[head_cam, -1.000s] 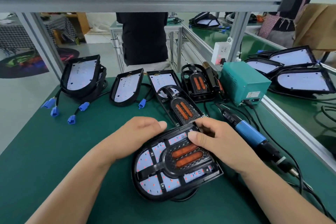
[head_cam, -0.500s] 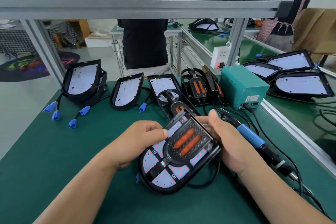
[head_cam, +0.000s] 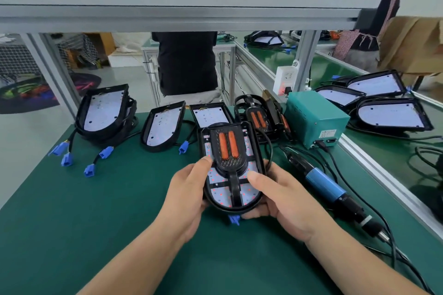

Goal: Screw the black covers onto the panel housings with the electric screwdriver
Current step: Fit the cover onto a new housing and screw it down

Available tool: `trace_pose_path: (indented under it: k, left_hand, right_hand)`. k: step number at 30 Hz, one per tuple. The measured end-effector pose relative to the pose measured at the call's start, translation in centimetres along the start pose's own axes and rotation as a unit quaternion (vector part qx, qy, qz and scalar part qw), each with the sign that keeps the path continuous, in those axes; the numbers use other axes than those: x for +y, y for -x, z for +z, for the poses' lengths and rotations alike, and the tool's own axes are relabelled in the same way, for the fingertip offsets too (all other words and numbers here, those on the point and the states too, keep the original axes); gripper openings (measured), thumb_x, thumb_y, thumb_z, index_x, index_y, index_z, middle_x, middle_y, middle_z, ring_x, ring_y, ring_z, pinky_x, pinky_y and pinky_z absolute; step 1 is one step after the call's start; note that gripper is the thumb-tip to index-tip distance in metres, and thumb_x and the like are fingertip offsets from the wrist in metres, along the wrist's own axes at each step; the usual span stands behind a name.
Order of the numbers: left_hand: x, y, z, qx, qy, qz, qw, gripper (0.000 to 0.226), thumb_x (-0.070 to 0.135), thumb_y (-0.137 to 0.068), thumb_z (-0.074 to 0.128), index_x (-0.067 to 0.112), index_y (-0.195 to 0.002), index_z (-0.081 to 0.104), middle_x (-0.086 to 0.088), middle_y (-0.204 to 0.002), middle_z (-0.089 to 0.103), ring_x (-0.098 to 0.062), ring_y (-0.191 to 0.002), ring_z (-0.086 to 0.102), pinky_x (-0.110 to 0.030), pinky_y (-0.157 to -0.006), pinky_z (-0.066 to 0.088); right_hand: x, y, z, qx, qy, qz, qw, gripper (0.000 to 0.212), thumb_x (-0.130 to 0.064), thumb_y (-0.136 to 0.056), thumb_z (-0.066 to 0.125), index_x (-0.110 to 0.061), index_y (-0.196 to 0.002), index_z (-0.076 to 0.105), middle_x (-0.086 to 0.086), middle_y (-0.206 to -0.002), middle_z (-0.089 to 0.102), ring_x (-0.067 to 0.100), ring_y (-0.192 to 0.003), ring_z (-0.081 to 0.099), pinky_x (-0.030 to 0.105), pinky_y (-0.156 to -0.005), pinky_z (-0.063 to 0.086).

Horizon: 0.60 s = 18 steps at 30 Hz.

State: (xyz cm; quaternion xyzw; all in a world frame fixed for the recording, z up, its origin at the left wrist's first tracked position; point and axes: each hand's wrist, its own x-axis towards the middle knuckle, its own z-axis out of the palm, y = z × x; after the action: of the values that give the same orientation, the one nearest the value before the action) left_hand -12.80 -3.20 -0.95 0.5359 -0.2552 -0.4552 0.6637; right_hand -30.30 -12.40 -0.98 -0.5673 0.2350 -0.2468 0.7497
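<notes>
A black panel housing (head_cam: 217, 183) with a white LED board is lifted off the green mat, its long axis pointing away from me. A black cover (head_cam: 229, 159) with two orange bars sits on it. My left hand (head_cam: 189, 195) grips the housing's left edge, thumb on the board. My right hand (head_cam: 279, 201) grips its right edge and underside, thumb on top. The electric screwdriver (head_cam: 323, 182), blue-bodied with a black cable, lies on the mat just right of my right hand. A blue connector (head_cam: 234, 219) hangs below the housing.
Open housings (head_cam: 163, 127) (head_cam: 103, 110) with blue plugs lie at the back left; a covered one (head_cam: 256, 115) stands behind. A teal power box (head_cam: 314, 122) sits at the back right. More housings (head_cam: 393, 115) lie past the aluminium rail (head_cam: 383, 179). People work behind the frame.
Both hands have lifted the housing off the mat and turned it from lying crosswise to pointing away from me. The screwdriver has stayed put.
</notes>
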Motion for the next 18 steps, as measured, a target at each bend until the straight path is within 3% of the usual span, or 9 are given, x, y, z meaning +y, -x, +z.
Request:
trace_pose_path:
  k: [4, 6, 8, 10, 12, 14, 18]
  left_hand:
    - [-0.4, 0.0, 0.1, -0.029, 0.025, 0.007, 0.999, 0.04, 0.041, -0.109, 0.051, 0.013, -0.119, 0.078, -0.016, -0.12, 0.078, -0.035, -0.113, 0.075, -0.057, -0.103, 0.056]
    - [-0.7, -0.2, 0.2, -0.043, 0.029, 0.014, 0.999, 0.044, 0.045, -0.107, 0.053, 0.01, -0.122, 0.076, -0.017, -0.123, 0.076, -0.037, -0.113, 0.074, -0.056, -0.101, 0.057]
    - [-0.6, -0.2, 0.3, -0.043, 0.027, 0.018, 0.999, 0.053, 0.052, -0.1, 0.062, 0.004, -0.12, 0.072, -0.012, -0.115, 0.075, -0.034, -0.092, 0.071, -0.042, -0.078, 0.06]
    - [-0.4, -0.2, 0.2, -0.023, 0.007, 0.021, 0.999, 0.056, 0.06, -0.088, 0.073, 0.006, -0.1, 0.067, -0.008, -0.083, 0.056, -0.023, -0.064, 0.046, -0.029, -0.053, 0.039]
    - [-0.4, -0.2, 0.1, -0.032, -0.006, 0.02, 0.999, 0.051, 0.065, -0.082, 0.077, 0.017, -0.084, 0.059, -0.001, -0.072, 0.036, -0.015, -0.058, 0.032, -0.027, -0.05, 0.029]
    - [-0.3, 0.0, 0.1, -0.049, 0.015, 0.01, 0.999, 0.049, 0.065, -0.087, 0.074, 0.021, -0.079, 0.055, 0.002, -0.071, 0.031, -0.014, -0.058, 0.029, -0.026, -0.049, 0.027]
    - [-0.7, -0.5, -0.1, -0.029, -0.005, -0.014, 0.999, 0.036, 0.035, -0.11, 0.054, 0.002, -0.11, 0.066, 0.002, -0.071, 0.036, -0.013, -0.059, 0.031, -0.025, -0.047, 0.026]
  right_hand:
    - [-0.2, 0.5, 0.1, -0.03, -0.028, 0.007, 0.999, 0.044, -0.038, -0.09, 0.074, -0.036, -0.133, 0.065, 0.013, -0.133, 0.072, 0.035, -0.107, 0.075, 0.047, -0.076, 0.064]
    - [-0.2, 0.6, 0.4, -0.023, -0.044, -0.004, 0.999, 0.043, -0.033, -0.089, 0.073, -0.03, -0.131, 0.067, 0.02, -0.128, 0.072, 0.034, -0.094, 0.075, 0.046, -0.07, 0.063]
    - [-0.3, 0.5, 0.5, 0.022, -0.045, -0.02, 0.999, 0.04, -0.033, -0.085, 0.072, -0.024, -0.124, 0.07, 0.032, -0.118, 0.07, 0.036, -0.077, 0.064, 0.042, -0.063, 0.058]
    - [-0.2, 0.4, 0.4, 0.072, -0.043, -0.036, 0.996, 0.034, -0.03, -0.087, 0.067, -0.017, -0.118, 0.072, 0.038, -0.11, 0.067, 0.035, -0.073, 0.055, 0.04, -0.057, 0.052]
    - [-0.2, 0.3, 0.0, 0.099, -0.04, -0.051, 0.993, 0.029, -0.027, -0.088, 0.063, -0.009, -0.11, 0.073, 0.034, -0.096, 0.069, 0.033, -0.066, 0.054, 0.038, -0.053, 0.048]
    - [-0.4, 0.3, -0.5, 0.112, -0.039, -0.06, 0.991, 0.032, -0.025, -0.086, 0.063, 0.002, -0.102, 0.068, 0.031, -0.086, 0.065, 0.033, -0.061, 0.05, 0.038, -0.051, 0.047]
    - [-1.6, 1.0, -2.0, 0.131, -0.054, -0.087, 0.986, 0.031, -0.027, -0.085, 0.064, 0.003, -0.084, 0.069, 0.029, -0.072, 0.061, 0.033, -0.051, 0.049, 0.039, -0.05, 0.047]
